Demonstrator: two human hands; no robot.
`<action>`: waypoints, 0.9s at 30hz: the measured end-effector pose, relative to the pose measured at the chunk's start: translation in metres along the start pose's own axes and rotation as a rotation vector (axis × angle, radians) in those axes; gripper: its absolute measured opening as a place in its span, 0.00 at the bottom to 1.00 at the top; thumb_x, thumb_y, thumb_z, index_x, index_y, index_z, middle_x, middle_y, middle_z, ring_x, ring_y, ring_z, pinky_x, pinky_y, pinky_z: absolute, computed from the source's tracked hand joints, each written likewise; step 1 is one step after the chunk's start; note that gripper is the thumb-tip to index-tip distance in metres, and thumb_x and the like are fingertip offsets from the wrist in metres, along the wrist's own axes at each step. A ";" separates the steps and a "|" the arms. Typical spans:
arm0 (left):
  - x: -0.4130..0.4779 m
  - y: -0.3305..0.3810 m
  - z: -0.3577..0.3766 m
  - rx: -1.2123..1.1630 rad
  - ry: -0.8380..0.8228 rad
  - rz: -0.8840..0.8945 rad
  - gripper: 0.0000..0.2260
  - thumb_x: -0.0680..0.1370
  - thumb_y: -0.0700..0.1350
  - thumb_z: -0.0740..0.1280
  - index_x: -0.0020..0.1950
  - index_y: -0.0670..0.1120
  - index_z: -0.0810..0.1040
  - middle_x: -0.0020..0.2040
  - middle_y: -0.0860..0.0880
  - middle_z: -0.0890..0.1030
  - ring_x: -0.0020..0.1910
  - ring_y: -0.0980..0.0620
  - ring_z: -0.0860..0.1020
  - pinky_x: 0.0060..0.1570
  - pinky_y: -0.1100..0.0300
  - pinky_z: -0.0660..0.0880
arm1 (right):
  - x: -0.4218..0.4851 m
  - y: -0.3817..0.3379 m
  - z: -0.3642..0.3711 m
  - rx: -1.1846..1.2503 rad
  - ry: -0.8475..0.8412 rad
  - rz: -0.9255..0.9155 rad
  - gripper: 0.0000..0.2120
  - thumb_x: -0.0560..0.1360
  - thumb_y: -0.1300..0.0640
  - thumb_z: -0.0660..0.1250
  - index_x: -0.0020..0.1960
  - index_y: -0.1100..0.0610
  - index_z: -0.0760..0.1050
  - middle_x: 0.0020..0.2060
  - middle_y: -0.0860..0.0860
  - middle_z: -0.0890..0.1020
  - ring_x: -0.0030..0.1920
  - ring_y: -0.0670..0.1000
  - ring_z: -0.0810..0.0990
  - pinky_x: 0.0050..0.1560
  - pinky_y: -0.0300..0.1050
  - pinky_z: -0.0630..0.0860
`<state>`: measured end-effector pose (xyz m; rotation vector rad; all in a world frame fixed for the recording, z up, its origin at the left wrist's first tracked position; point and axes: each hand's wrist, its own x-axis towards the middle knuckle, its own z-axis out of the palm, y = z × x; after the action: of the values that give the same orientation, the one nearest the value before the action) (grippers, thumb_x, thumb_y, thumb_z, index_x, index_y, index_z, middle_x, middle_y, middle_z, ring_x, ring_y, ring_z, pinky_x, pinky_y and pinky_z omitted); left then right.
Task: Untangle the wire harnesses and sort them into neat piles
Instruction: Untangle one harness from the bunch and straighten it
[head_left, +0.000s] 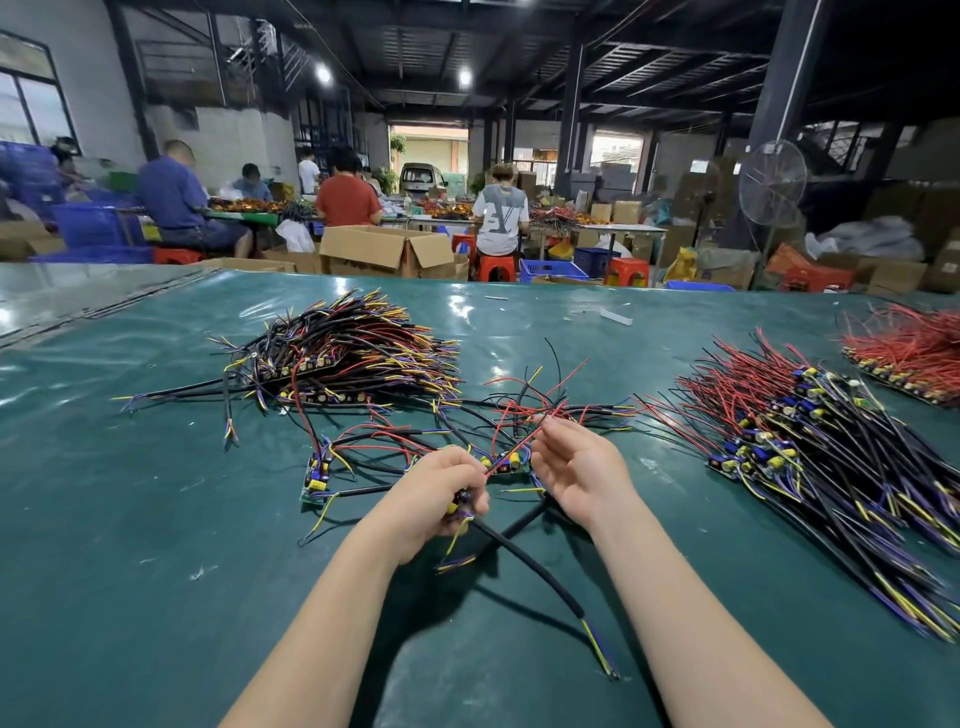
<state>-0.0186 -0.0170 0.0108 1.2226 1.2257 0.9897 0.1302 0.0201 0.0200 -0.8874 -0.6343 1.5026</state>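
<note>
My left hand (441, 499) grips one wire harness (524, 561) by its small circuit board; its thick black cable trails toward me across the green table (156, 545). My right hand (576, 467) is palm up with loosely curled fingers, its fingertips pinching the thin red wires (511, 449) that run from that harness. Just beyond both hands lies a loose tangle of harnesses (519, 410). A big tangled heap (343, 353) sits at the far left. A neat pile (810, 447) lies at the right.
A second pile with red wires (909, 353) lies at the far right edge. Two loose boards with wires (317, 478) rest left of my hands. Beyond the table, several people sit at benches among cardboard boxes (384, 249) and red stools.
</note>
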 end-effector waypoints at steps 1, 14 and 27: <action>0.000 0.000 0.000 -0.002 0.010 -0.001 0.08 0.77 0.36 0.58 0.39 0.46 0.69 0.23 0.52 0.74 0.21 0.57 0.66 0.23 0.67 0.63 | 0.000 0.000 0.000 -0.013 -0.020 -0.007 0.08 0.75 0.67 0.63 0.38 0.60 0.74 0.20 0.50 0.78 0.21 0.44 0.76 0.24 0.34 0.75; 0.001 -0.002 -0.003 -0.144 0.093 -0.034 0.08 0.76 0.37 0.65 0.37 0.45 0.74 0.30 0.50 0.77 0.22 0.59 0.74 0.22 0.69 0.68 | -0.006 0.012 0.008 -0.213 -0.199 0.075 0.05 0.73 0.69 0.64 0.41 0.62 0.75 0.22 0.49 0.78 0.22 0.44 0.76 0.27 0.35 0.77; 0.000 0.002 -0.013 -0.265 0.140 0.072 0.09 0.72 0.27 0.66 0.42 0.40 0.78 0.37 0.44 0.79 0.32 0.52 0.79 0.29 0.65 0.77 | -0.007 0.014 0.011 -0.079 -0.174 0.121 0.09 0.72 0.76 0.62 0.37 0.65 0.73 0.22 0.52 0.78 0.22 0.47 0.78 0.27 0.36 0.78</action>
<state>-0.0310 -0.0148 0.0140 1.0087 1.1219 1.2653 0.1133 0.0125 0.0158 -0.8732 -0.7831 1.6860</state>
